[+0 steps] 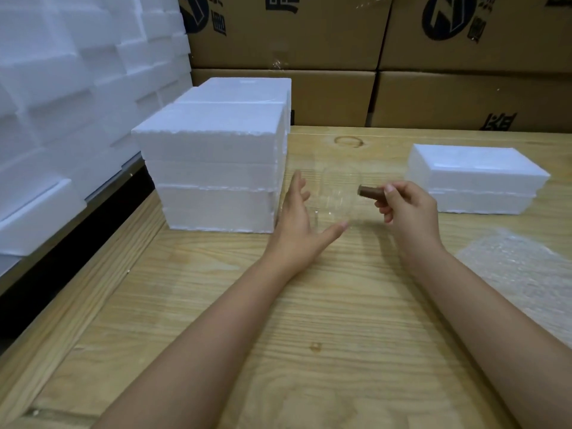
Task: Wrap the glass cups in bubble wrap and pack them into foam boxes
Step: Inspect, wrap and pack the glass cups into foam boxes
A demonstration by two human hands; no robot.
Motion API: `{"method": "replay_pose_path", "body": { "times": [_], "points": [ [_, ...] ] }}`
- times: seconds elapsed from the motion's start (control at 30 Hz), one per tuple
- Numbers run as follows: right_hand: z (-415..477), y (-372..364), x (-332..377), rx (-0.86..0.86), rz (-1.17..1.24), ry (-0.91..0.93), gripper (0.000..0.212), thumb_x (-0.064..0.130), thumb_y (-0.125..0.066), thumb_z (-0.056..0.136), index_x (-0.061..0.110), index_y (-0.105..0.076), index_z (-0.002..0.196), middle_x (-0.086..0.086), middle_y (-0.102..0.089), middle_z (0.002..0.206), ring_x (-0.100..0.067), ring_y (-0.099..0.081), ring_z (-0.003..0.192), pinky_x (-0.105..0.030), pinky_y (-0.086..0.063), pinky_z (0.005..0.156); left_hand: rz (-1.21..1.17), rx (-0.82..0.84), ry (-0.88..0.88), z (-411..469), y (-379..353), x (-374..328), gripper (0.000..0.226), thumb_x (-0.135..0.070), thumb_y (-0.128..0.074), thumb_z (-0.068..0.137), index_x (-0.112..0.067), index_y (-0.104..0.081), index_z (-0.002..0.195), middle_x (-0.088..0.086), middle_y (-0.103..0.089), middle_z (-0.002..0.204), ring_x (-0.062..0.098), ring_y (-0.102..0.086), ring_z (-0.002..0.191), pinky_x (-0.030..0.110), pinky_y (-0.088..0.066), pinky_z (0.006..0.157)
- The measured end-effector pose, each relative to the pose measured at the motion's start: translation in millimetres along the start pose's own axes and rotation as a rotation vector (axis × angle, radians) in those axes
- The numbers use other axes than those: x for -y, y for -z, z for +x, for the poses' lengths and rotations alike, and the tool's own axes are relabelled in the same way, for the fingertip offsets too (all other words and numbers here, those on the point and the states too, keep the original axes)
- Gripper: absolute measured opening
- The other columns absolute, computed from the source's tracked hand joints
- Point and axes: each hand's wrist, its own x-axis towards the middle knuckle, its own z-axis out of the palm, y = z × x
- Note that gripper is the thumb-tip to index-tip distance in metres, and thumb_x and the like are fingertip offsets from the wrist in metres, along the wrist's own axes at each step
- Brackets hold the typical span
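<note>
Treat clear glass cup (337,193) as fragile, slick: pinched at brown cylindrical handle (370,192) by right grip (408,209), left grip (297,221) spread, empty, at 9 o'clock.

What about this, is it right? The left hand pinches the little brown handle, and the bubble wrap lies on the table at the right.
Not quite. In the head view it is the right hand that pinches the little brown handle; the left hand is open, fingers straight. The bubble wrap does lie on the table at the right.
</note>
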Motion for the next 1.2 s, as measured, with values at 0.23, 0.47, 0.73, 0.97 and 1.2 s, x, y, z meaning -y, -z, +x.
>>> {"method": "replay_pose_path", "body": {
  "times": [0.23,0.47,0.73,0.97,1.2],
  "points": [
    [-26.8,-2.1,-2.6,0.068,0.014,0.070,0.027,0.006,-0.047,0.097,0.022,-0.060,0.078,0.001,-0.059,0.071,-0.009,-0.051,0.064,-0.022,-0.040,0.063,-0.065,0.054,0.017,2.6,-1.5,5.0,0.075,-0.028,-0.087,0.068,-0.028,-0.047,0.131,-0.013,-0.057,0.128,0.004,-0.052,0.122,0.015,-0.040,0.098],
    [-31.0,-3.7,-8.1,0.031,-0.040,0.029,0.029,0.008,-0.046,0.097,0.026,-0.058,0.078,0.003,-0.060,0.073,-0.011,-0.051,0.066,-0.032,-0.040,0.071,-0.069,0.080,-0.036,3.7,1.8,7.4,0.074,-0.023,-0.088,0.066,-0.027,-0.049,0.128,-0.019,-0.055,0.123,0.004,-0.051,0.120,0.017,-0.039,0.099],
    [-44.3,-9.6,1.5,-0.037,-0.078,0.129,0.024,0.038,-0.052,0.096,0.022,-0.051,0.077,0.023,-0.067,0.067,0.007,-0.063,0.071,-0.010,-0.041,0.066,-0.108,0.109,-0.055,2.7,1.0,4.2,0.075,-0.021,-0.088,0.065,-0.025,-0.048,0.127,-0.013,-0.057,0.126,0.011,-0.056,0.117,0.035,-0.044,0.104],
    [-47.6,-17.2,5.0,-0.045,-0.212,0.199,0.035,0.040,-0.062,0.089,0.016,-0.050,0.066,0.008,-0.050,0.061,0.001,-0.046,0.057,-0.010,-0.036,0.058,-0.032,0.154,-0.131,-1.2,0.8,-2.2,0.073,-0.019,-0.088,0.066,-0.032,-0.047,0.125,-0.026,-0.053,0.116,0.002,-0.058,0.109,0.031,-0.051,0.092],
    [-46.6,-22.7,14.6,-0.047,-0.304,0.029,0.048,0.063,-0.066,0.073,0.020,-0.045,0.065,0.010,-0.048,0.064,-0.014,-0.052,0.072,-0.042,-0.045,0.087,0.093,0.089,-0.242,-4.1,-0.1,-3.4,0.068,-0.016,-0.083,0.070,-0.022,-0.049,0.128,-0.010,-0.060,0.113,0.008,-0.060,0.094,0.030,-0.050,0.083]
  ]
}}
